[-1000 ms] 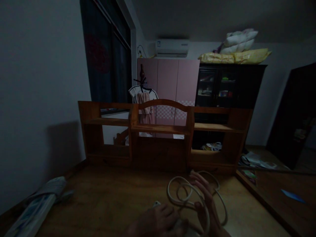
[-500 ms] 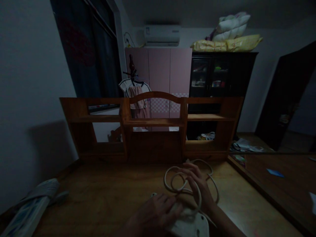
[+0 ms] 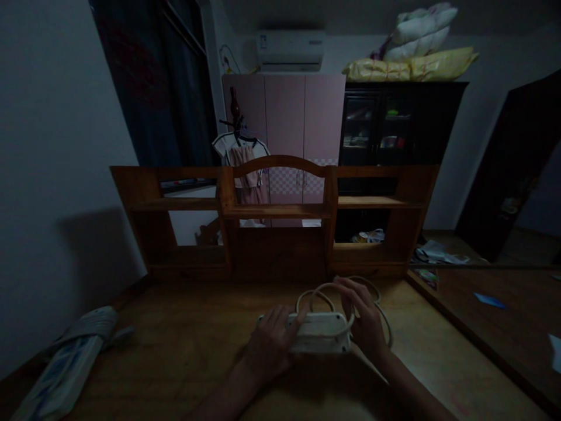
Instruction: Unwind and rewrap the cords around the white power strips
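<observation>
A white power strip (image 3: pixel 319 332) lies across the wooden desk (image 3: pixel 184 351) in front of me, its pale cord (image 3: pixel 326 289) coiled in loops just behind it. My left hand (image 3: pixel 272 345) grips the strip's left end, fingers curled over its top. My right hand (image 3: pixel 364 320) is closed over the strip's right end and the cord loops there. The room is dim.
A wooden shelf unit (image 3: pixel 276 219) stands along the desk's far edge. A folded white and blue bundle (image 3: pixel 70 356) lies at the desk's left. A second dark table (image 3: pixel 495 316) with blue paper (image 3: pixel 488 300) adjoins on the right. Wardrobes stand behind.
The power strip has come up from below my hands and now lies crosswise between them. Both hands moved forward on the desk, and the cord loops are gathered closer behind the strip.
</observation>
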Available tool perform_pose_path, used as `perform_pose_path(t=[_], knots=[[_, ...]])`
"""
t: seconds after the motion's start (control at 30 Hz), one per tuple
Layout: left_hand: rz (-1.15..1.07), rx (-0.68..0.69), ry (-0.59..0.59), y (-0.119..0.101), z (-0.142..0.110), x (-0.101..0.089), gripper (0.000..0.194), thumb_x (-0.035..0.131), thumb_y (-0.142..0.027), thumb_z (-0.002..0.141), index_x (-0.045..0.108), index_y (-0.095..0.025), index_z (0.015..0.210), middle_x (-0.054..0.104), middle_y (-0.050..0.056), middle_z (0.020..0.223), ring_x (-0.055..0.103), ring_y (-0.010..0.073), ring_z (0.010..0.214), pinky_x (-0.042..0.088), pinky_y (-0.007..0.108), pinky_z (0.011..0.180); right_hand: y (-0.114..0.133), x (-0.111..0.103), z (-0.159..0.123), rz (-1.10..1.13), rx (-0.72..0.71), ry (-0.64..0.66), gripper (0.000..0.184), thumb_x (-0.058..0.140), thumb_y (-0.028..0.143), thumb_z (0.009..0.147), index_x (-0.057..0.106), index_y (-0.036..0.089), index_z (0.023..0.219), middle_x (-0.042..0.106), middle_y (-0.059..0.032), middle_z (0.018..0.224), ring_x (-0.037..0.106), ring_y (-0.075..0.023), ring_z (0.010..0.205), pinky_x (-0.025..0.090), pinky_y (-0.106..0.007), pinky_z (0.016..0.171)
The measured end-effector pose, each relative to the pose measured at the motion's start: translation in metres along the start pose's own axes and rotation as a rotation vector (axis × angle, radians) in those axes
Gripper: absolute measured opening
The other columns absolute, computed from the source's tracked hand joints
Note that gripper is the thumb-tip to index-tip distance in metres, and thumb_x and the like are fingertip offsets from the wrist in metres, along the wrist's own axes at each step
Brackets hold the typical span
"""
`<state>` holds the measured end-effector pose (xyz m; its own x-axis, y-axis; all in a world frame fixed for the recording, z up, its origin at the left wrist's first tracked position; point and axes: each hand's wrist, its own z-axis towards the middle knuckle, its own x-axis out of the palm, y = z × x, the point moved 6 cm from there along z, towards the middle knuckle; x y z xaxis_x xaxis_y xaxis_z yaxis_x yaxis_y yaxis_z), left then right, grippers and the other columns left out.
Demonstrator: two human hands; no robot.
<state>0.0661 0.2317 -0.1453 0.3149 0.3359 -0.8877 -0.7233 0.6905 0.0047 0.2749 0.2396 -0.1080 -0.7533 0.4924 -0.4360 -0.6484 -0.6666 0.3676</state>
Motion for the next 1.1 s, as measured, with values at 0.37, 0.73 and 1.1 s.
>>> perform_pose_path(t=[0.37,0.73,1.1], knots=[[-0.112,-0.03,-0.143,0.012,0.0,-0.011,0.077,0.055,-0.027,0.078,0.02,-0.023,0.147,0.051,0.012,0.111,0.049,0.028,0.097,0.042,0.042,0.086,-0.001,0.009,-0.001,0.224,0.005,0.124,0.025,0.038,0.019,0.097,0.056,0.024,0.115,0.057,-0.0077,0.123,0.052,-0.0214,0.116,0.044,-0.039,0.096],[-0.134,-0.004,-0.122,0.009,0.0,-0.009,0.08,0.056,-0.025,0.077,0.017,-0.024,0.148,0.05,0.013,0.115,0.048,0.0286,0.1,0.041,0.044,0.087,-0.001,0.011,0.0,0.236,0.088,0.136,0.024,0.04,0.024,0.098,0.056,0.027,0.115,0.059,-0.0053,0.12,0.054,-0.0198,0.113,0.044,-0.035,0.095],[-0.101,-0.019,-0.05,0.011,-0.001,0.0,0.08,0.056,-0.029,0.077,0.018,-0.025,0.148,0.05,0.012,0.118,0.047,0.03,0.104,0.039,0.045,0.092,0.0,0.023,-0.007,0.306,0.188,0.183,0.03,0.039,0.025,0.096,0.051,0.026,0.123,0.048,-0.0065,0.135,0.046,-0.0222,0.124,0.041,-0.038,0.101]])
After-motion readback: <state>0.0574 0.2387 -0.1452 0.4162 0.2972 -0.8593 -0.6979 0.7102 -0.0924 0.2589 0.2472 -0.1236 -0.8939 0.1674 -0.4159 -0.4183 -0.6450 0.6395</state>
